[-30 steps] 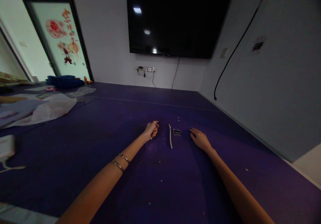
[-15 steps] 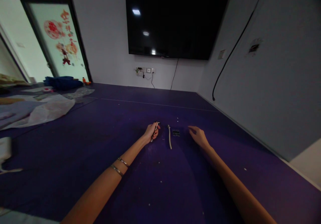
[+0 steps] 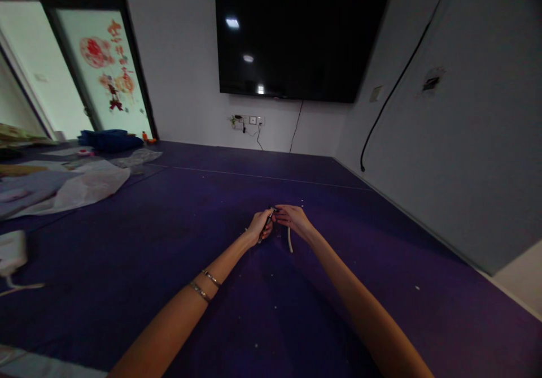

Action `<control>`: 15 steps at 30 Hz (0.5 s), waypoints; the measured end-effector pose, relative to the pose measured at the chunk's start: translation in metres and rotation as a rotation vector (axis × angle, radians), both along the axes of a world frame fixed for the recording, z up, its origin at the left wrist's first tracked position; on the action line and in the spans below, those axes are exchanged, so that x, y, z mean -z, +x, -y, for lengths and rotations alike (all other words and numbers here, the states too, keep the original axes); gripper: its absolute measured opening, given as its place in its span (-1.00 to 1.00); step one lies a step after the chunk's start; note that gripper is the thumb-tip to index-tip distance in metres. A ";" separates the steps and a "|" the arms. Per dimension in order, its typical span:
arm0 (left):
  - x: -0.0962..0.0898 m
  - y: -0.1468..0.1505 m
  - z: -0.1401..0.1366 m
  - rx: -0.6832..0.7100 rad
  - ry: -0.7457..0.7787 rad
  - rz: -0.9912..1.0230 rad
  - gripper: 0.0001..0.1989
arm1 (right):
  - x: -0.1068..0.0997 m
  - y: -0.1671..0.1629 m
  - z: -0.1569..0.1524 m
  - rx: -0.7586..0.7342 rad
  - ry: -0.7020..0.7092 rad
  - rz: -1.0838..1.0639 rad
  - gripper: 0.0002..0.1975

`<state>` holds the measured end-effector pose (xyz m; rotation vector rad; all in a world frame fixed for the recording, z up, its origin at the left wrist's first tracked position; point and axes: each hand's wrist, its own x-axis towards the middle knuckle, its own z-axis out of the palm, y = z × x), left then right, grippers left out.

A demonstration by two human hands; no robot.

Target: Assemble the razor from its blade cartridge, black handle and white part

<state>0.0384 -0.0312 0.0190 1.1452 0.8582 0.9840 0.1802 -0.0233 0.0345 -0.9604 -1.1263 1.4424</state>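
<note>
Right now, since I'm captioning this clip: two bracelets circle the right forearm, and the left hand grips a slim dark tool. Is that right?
Not quite: the two bracelets circle the left forearm, as the head view shows. The left hand does grip a slim dark tool.

Free rm on purple surface (image 3: 148, 231) L of L fingers (image 3: 267, 231); R fingers (image 3: 284, 214) & pale strip (image 3: 290, 241) block R side.

A wall-mounted television (image 3: 305, 44), dark but flecked with reflected light (image 3: 232, 22), hangs above and beyond the fingers (image 3: 286, 215) on a dimly lit gray wall (image 3: 178, 73). A glass door (image 3: 78, 30) with red decorations (image 3: 95, 52) stands far to their left; a second wall (image 3: 466, 169) rises to their right, and a purple surface (image 3: 203, 208) spreads beneath them.
</note>
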 end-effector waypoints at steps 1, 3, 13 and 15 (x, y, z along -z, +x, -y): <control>0.000 0.000 0.000 0.003 0.006 0.005 -0.69 | -0.001 -0.002 0.000 0.003 0.007 -0.009 -0.88; -0.001 0.000 0.001 0.006 0.009 0.009 -0.69 | -0.003 -0.004 0.000 0.030 0.007 -0.016 -0.91; -0.004 -0.001 0.004 0.027 0.025 0.003 -0.69 | 0.004 0.000 -0.011 0.069 -0.040 -0.082 -0.95; -0.004 -0.001 0.005 0.025 0.035 0.007 -0.68 | 0.005 0.000 -0.012 0.073 -0.033 -0.084 -0.95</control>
